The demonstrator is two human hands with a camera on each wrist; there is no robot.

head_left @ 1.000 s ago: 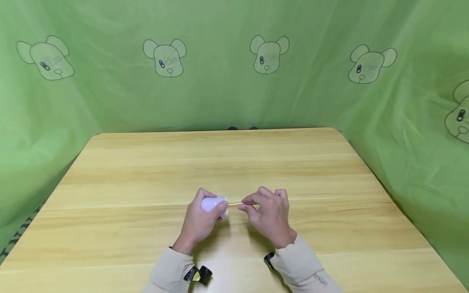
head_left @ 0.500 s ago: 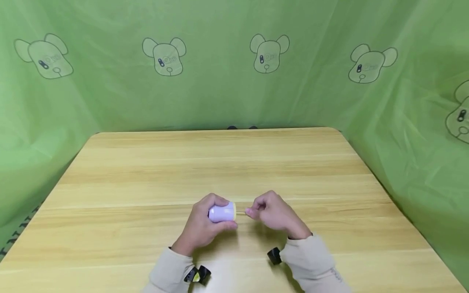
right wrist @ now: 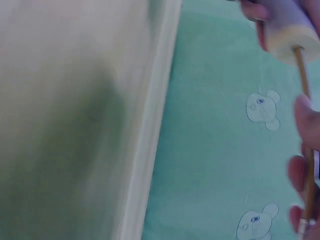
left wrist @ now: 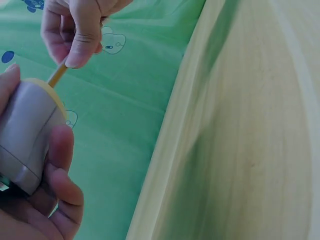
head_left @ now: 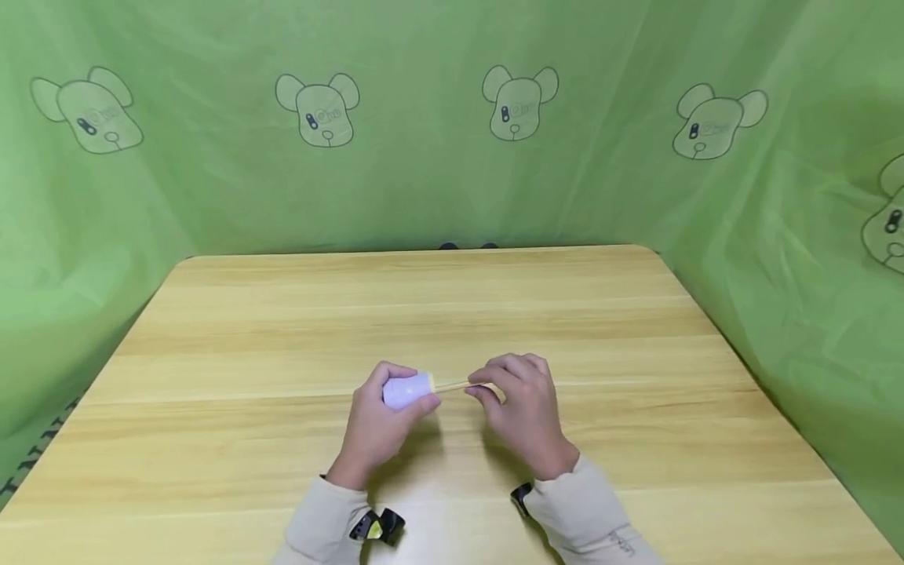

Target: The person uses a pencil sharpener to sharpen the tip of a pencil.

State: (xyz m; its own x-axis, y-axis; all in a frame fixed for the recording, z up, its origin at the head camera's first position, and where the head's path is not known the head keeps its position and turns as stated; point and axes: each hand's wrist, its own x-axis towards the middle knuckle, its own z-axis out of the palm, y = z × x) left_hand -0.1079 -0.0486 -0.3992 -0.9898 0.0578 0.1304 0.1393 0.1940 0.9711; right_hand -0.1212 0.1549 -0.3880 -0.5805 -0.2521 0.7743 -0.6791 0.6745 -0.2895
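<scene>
My left hand [head_left: 377,420] grips a lavender pencil sharpener [head_left: 407,391] round its body, thumb along the near side. Its cream end [right wrist: 290,42] faces right and has a small round hole. A thin yellow-brown pencil [head_left: 450,386] runs out of that hole. The right hand [head_left: 523,412] pinches the pencil between thumb and fingers, a short way from the sharpener. In the right wrist view a metal band shows near the pencil's back end, below the fingers. The pencil's tip is hidden inside the sharpener. Both hands are over the near half of the table.
The wooden table [head_left: 424,314] has rounded far corners. A green cloth [head_left: 424,188] printed with bear heads hangs behind and along both sides. Black wrist devices [head_left: 380,526] sit below both light sleeves.
Half a second ago the right hand was rolled over and both hands sat slightly lower and farther right. Now the right wrist has turned back, and more of the pencil shows between the hands.
</scene>
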